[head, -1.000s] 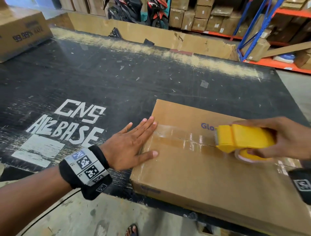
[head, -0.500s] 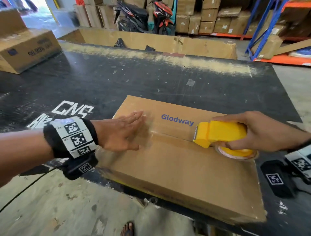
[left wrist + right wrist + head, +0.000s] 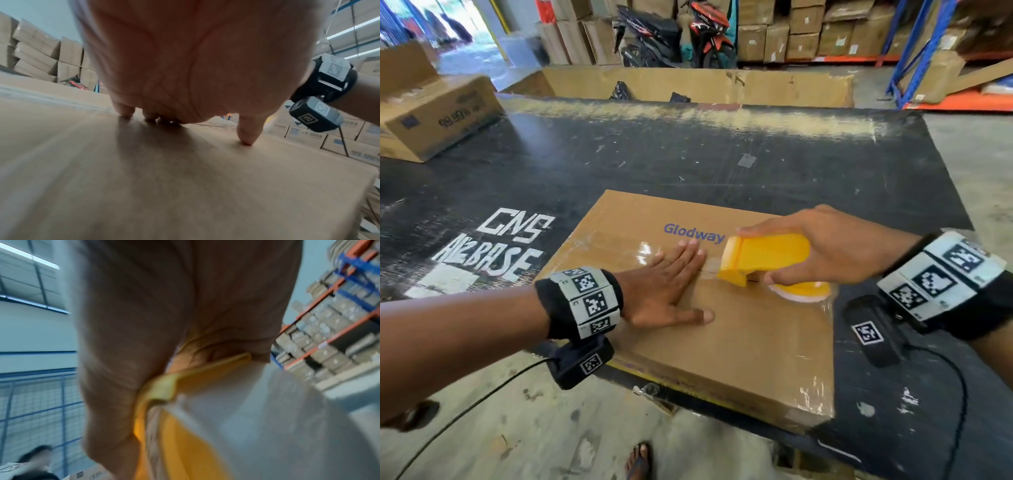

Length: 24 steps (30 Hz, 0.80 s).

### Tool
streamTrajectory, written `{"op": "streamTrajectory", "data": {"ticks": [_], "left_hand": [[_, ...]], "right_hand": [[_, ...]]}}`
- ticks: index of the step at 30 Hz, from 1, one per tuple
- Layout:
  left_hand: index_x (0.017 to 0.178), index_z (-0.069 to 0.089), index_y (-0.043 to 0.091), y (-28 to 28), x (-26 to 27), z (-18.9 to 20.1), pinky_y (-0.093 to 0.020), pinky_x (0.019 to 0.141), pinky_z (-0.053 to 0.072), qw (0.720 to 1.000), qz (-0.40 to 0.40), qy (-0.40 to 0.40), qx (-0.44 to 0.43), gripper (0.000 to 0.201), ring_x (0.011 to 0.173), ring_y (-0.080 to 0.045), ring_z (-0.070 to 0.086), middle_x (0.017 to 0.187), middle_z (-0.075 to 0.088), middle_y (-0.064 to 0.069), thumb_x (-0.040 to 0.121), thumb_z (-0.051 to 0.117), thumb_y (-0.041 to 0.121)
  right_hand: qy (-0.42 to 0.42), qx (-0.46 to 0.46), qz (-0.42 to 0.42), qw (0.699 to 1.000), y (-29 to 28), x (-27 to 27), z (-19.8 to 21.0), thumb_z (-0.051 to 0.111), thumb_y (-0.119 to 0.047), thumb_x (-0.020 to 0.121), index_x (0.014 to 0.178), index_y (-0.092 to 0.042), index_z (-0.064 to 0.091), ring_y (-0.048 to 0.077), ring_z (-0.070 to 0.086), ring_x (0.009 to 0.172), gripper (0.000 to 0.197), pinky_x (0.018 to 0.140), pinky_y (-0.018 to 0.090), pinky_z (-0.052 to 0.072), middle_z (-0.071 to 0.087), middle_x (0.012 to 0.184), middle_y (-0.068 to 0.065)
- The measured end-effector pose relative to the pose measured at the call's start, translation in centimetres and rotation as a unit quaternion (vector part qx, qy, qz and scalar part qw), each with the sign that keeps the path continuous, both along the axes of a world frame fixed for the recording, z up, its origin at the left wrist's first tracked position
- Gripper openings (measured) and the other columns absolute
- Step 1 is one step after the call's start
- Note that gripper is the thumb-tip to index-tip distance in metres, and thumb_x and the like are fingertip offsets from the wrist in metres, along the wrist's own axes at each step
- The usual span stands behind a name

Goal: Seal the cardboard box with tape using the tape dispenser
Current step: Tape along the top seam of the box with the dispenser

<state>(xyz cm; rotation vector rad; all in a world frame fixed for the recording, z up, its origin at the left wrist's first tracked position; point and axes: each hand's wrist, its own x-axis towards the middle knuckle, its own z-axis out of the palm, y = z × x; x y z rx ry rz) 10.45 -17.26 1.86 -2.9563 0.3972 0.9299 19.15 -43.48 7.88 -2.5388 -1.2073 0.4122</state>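
Note:
A flat brown cardboard box (image 3: pixel 739 342) printed "Glodway" lies at the near edge of the black table (image 3: pixel 688 161). Clear tape (image 3: pixel 643 251) runs along its top seam. My left hand (image 3: pixel 671 284) lies flat on the box top, fingers straight and pressing on the tape; the left wrist view shows the fingertips (image 3: pixel 245 133) touching the cardboard (image 3: pixel 144 178). My right hand (image 3: pixel 825 246) grips the yellow tape dispenser (image 3: pixel 767 258), whose front end sits on the seam just right of my left fingertips. In the blurred right wrist view my right hand (image 3: pixel 156 321) wraps the yellow dispenser (image 3: pixel 180 426).
Another cardboard box (image 3: pixel 438 116) sits at the table's far left. A long cardboard wall (image 3: pixel 698 85) stands behind the table. Motorbikes (image 3: pixel 674 34) and stacked boxes on blue and orange racks (image 3: pixel 914 51) fill the background. A foot in a sandal (image 3: pixel 638 460) is below.
My left hand slid right along the taped seam toward the dispenser. The dispenser in my right hand now sits close to my left fingertips. The head view shifted right.

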Motion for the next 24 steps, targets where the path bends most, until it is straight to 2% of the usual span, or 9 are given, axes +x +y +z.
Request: {"op": "streamTrajectory", "data": {"ticks": [3,6,8,12,15,17,20,22,24], "left_hand": [[0.154,-0.031,0.017,0.0,0.0,0.0,-0.044,0.129,-0.007,1.000,-0.002,0.001,0.002,0.108,0.151,-0.016,-0.035,0.162,-0.039,-0.003,0.090,0.027,0.081],[0.154,-0.033,0.018,0.2,0.2,-0.3,-0.045,0.129,-0.006,1.000,-0.010,0.004,0.003,0.111,0.150,-0.015,-0.036,0.162,-0.041,-0.002,0.085,0.021,0.086],[0.153,-0.034,0.020,0.4,0.2,-0.4,-0.044,0.129,-0.006,1.000,-0.014,0.005,0.007,0.114,0.150,-0.014,-0.037,0.161,-0.042,0.000,0.078,0.015,0.091],[0.152,-0.036,0.024,0.6,0.2,-0.7,-0.038,0.128,-0.008,1.000,-0.020,0.000,0.012,0.117,0.149,-0.013,-0.038,0.161,-0.044,0.004,0.072,0.009,0.096],[0.152,-0.036,0.024,0.6,0.3,-0.7,-0.038,0.128,-0.008,1.000,-0.023,0.001,0.015,0.119,0.149,-0.013,-0.038,0.160,-0.044,0.005,0.069,0.006,0.098],[0.152,-0.036,0.025,0.6,0.2,-0.7,-0.037,0.128,-0.009,1.000,-0.020,0.003,0.011,0.121,0.149,-0.012,-0.038,0.160,-0.044,0.006,0.065,0.003,0.100],[0.152,-0.036,0.024,0.6,0.0,-0.6,-0.037,0.128,-0.009,1.000,-0.015,0.000,0.008,0.124,0.148,-0.012,-0.039,0.160,-0.044,0.005,0.061,-0.001,0.102],[0.152,-0.036,0.025,0.5,0.1,-0.4,-0.037,0.128,-0.009,1.000,-0.016,0.007,0.011,0.125,0.149,-0.011,-0.038,0.161,-0.043,0.005,0.061,0.000,0.102],[0.156,-0.029,0.023,0.3,0.2,0.2,-0.038,0.129,-0.006,1.000,-0.002,0.001,0.020,0.127,0.152,-0.012,-0.032,0.164,-0.038,0.003,0.061,0.003,0.102]], "right_hand": [[0.031,-0.010,-0.019,0.999,-6.7,-0.4,1.0,0.072,-0.066,0.071,0.136,-0.069,0.042,0.001,0.063,0.090,0.072,0.076,0.016,0.049,0.065,0.102,-0.042],[0.077,-0.007,-0.073,0.994,-14.8,-1.0,0.8,0.082,-0.057,0.067,0.129,-0.072,0.048,0.008,0.070,0.084,0.072,0.080,0.039,0.057,0.075,0.097,-0.010],[0.097,-0.012,-0.096,0.991,-18.1,-1.5,0.2,0.086,-0.050,0.067,0.128,-0.071,0.050,0.017,0.072,0.082,0.074,0.080,0.043,0.059,0.076,0.094,-0.003],[0.090,-0.077,-0.087,0.989,-18.8,-1.4,-1.7,0.075,-0.066,0.069,0.128,-0.079,0.039,0.015,0.065,0.073,0.070,0.071,0.033,0.057,0.075,0.093,-0.011],[0.094,-0.083,-0.090,0.988,-17.6,-0.5,-3.3,0.075,-0.061,0.070,0.126,-0.078,0.043,0.008,0.058,0.064,0.067,0.059,0.016,0.047,0.072,0.082,-0.010],[0.120,-0.071,-0.092,0.986,-16.7,0.2,-4.9,0.077,-0.058,0.070,0.123,-0.078,0.047,0.006,0.059,0.064,0.063,0.063,0.015,0.049,0.071,0.080,-0.008],[0.130,-0.146,-0.092,0.976,-16.8,0.7,-7.9,0.074,-0.063,0.063,0.092,-0.087,0.049,0.002,0.064,0.067,0.045,0.076,0.025,0.055,0.071,0.074,-0.016],[0.137,-0.127,-0.117,0.975,-18.2,0.2,-9.1,0.076,-0.063,0.062,0.076,-0.087,0.052,-0.005,0.066,0.072,0.037,0.073,0.016,0.051,0.070,0.073,-0.028],[0.122,-0.099,-0.133,0.979,-19.2,0.1,-9.0,0.074,-0.066,0.062,0.100,-0.082,0.055,-0.010,0.067,0.083,0.046,0.074,0.008,0.046,0.072,0.091,-0.036]]}}
